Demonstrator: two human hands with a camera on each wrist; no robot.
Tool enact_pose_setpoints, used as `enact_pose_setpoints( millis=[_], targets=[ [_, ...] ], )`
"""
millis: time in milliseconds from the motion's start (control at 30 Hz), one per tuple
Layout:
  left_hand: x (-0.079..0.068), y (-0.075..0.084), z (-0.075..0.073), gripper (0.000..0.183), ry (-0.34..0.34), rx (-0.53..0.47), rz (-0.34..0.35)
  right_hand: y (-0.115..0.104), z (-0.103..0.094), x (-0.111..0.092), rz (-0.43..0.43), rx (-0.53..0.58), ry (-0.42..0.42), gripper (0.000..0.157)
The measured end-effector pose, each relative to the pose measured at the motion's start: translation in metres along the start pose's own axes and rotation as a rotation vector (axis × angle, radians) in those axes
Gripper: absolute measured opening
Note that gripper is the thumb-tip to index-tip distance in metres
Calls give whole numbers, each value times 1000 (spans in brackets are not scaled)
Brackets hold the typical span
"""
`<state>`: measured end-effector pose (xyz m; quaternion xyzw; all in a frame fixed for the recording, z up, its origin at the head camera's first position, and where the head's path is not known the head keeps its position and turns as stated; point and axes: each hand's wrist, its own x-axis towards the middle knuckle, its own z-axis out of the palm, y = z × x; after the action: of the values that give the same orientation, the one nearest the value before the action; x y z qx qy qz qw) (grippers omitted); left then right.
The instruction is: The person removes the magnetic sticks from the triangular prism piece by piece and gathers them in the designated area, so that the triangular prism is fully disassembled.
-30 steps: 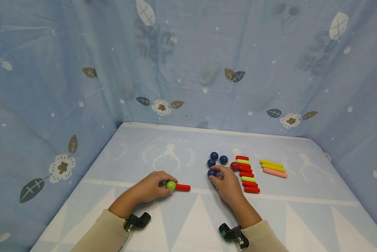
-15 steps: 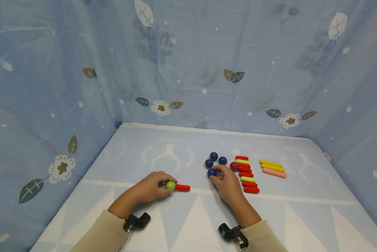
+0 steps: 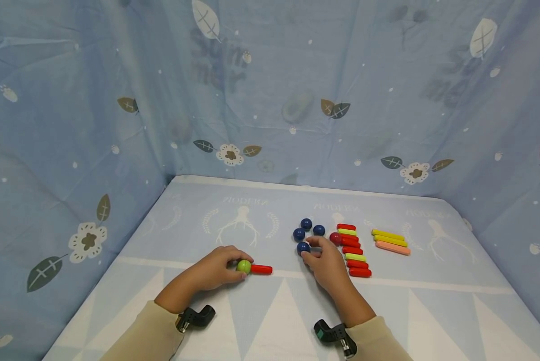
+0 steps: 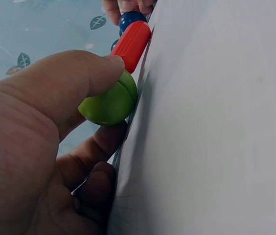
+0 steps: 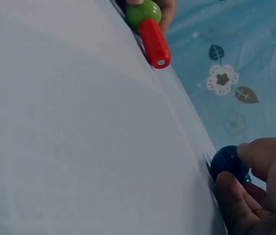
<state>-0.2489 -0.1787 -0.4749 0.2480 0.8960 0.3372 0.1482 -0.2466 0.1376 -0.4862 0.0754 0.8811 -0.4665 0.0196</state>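
Note:
My left hand (image 3: 216,269) pinches a green ball (image 3: 244,266) between thumb and fingers, low on the table. From the ball's right side a red ribbed rod (image 3: 262,269) points to the right, its far end showing a pale round spot in the right wrist view. Farther right, my right hand (image 3: 326,260) has thumb and fingertips around a dark blue ball (image 3: 303,247). In the right wrist view this blue ball (image 5: 228,161) sits between thumb and finger, close to the cloth. Several more blue balls (image 3: 306,223) lie just beyond that hand.
Right of my right hand runs a column of red and light green rods (image 3: 359,272), with a red ball (image 3: 335,238) at one rod's left end. Two yellow rods and a salmon rod (image 3: 392,247) lie farther right. Patterned blue cloth (image 3: 270,90) walls the table (image 3: 184,200) behind and at the sides.
My right hand has shifted very slightly with its blue ball, and the blue ball just beyond it has rolled a little left. The left hand keeps its place.

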Motion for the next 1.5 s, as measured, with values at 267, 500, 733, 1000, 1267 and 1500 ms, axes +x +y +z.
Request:
enact_pose_setpoints(
  millis=[267,500,733,1000,1267,1500],
  targets=[
    [-2,3,0,33,-8,-3,-17,5,-40,7,-37,-180,154,44],
    [-2,3,-1,34,3,4,-16,17,-68,16,-54,-317,158,56],
    [-2,3,0,34,0,-1,-15,21,-68,25,-82,-390,74,55],
    [0,0,0,33,5,-5,-20,26,-67,28,-100,-450,31,57],
    [1,2,-1,33,1,-16,-12,28,-65,30,-125,-470,41,51],
    [0,3,-1,33,2,-18,-20,27,-66,27,-102,-433,50,54]
  ],
)
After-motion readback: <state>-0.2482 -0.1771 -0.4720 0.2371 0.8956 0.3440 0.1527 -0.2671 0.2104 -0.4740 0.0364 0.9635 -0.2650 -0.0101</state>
